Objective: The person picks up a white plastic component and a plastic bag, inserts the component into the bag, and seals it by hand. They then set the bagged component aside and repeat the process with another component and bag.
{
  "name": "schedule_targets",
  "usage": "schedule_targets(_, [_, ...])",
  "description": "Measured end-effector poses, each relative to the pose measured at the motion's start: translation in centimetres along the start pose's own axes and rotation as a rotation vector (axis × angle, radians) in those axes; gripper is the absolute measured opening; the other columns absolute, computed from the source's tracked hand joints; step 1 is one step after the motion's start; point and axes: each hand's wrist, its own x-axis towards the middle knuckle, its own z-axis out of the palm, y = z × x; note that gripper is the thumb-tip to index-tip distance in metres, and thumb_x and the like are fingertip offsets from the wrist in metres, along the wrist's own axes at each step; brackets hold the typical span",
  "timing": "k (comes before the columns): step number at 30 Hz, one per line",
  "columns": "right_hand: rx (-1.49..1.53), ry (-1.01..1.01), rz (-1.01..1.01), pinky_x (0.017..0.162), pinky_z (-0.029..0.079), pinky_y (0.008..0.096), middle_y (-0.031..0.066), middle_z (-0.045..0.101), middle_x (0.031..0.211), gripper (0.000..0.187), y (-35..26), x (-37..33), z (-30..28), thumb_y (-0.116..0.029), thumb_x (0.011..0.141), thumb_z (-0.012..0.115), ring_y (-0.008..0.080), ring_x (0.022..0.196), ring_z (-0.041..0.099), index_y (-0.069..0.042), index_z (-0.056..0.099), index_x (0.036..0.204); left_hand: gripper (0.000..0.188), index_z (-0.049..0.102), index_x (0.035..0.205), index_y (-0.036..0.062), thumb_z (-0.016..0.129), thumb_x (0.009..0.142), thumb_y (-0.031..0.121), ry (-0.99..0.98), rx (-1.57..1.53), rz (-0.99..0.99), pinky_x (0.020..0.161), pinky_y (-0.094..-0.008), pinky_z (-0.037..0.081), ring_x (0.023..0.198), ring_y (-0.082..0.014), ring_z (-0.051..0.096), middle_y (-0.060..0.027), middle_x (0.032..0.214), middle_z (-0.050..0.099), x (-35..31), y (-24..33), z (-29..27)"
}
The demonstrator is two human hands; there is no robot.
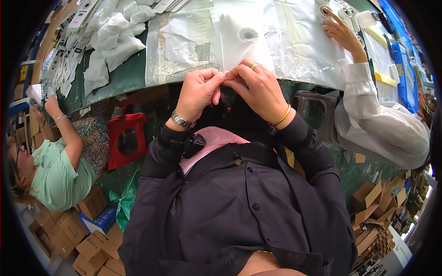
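Observation:
My left hand (200,89) and my right hand (258,89) meet at the near edge of the worktable. Thumbs and fingers are pinched together, with the fingertips nearly touching. Whatever they hold is too small or too hidden to make out. Just beyond them lies a white translucent sheet or bag (229,46). On it rests a white rounded object (249,34) with a dark round centre, apart from my fingers.
White bags (117,43) and printed cards (64,60) pile up at left. A co-worker's hand (340,34) touches white round devices at right; another person (60,161) sits left. Stools, red (126,140) and grey (317,110), and cardboard boxes (94,250) stand around.

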Motion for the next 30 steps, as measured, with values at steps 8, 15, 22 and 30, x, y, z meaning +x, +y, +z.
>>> schedule_targets(8, [-0.03, -0.116, -0.173, 0.087, 0.049, 0.0364, 0.01, 0.064, 0.105, 0.016, 0.1, -0.2, -0.9, -0.016, 0.1, 0.07, 0.027, 0.101, 0.064, -0.004, 0.06, 0.102, 0.023, 0.073, 0.096, 0.0017, 0.068, 0.106, 0.021, 0.006, -0.037, 0.043, 0.045, -0.0186, 0.028, 0.047, -0.0008, 0.045, 0.0052, 0.063, 0.059, 0.4, -0.8, 0.0])
schedule_targets(15, [1.015, 0.252, 0.198, 0.077, 0.049, 0.0329, 0.0057, 0.068, 0.096, 0.015, 0.7, -2.5, -4.3, -0.015, 0.109, 0.063, 0.015, 0.085, 0.061, -0.001, 0.058, 0.108, 0.022, 0.071, 0.091, 0.0024, 0.07, 0.105, 0.02, 0.018, 0.003, -0.008, 0.046, -0.0193, 0.03, 0.047, -0.0011, 0.044, 0.0052, 0.061, 0.059, -0.9, 1.4, -2.3])
schedule_targets(22, [0.306, 0.412, 0.5, 0.072, 0.045, 0.0274, -0.0006, 0.063, 0.073, 0.011, 3.2, -6.3, -7.7, -0.011, 0.103, 0.073, 0.0105, 0.073, 0.055, -0.003, 0.068, 0.108, 0.023, 0.072, 0.095, 0.0006, 0.07, 0.105, 0.021, -0.005, 0.098, 0.017, 0.048, -0.0188, 0.03, 0.05, -0.0012, 0.047, 0.0044, 0.064, 0.061, -3.0, 1.3, -4.5])
schedule_targets(30, [-0.091, 0.299, 0.072, 0.079, 0.044, 0.0332, -0.0001, 0.061, 0.077, 0.025, 1.8, -5.7, -5.0, -0.011, 0.083, 0.089, 0.015, 0.076, 0.056, -0.008, 0.075, 0.102, 0.031, 0.074, 0.096, -0.0018, 0.072, 0.104, 0.028, 0.2, 0.733, 0.485, 0.051, -0.0203, 0.035, 0.052, -0.0025, 0.049, 0.0027, 0.065, 0.064, -4.1, -0.3, -7.8])
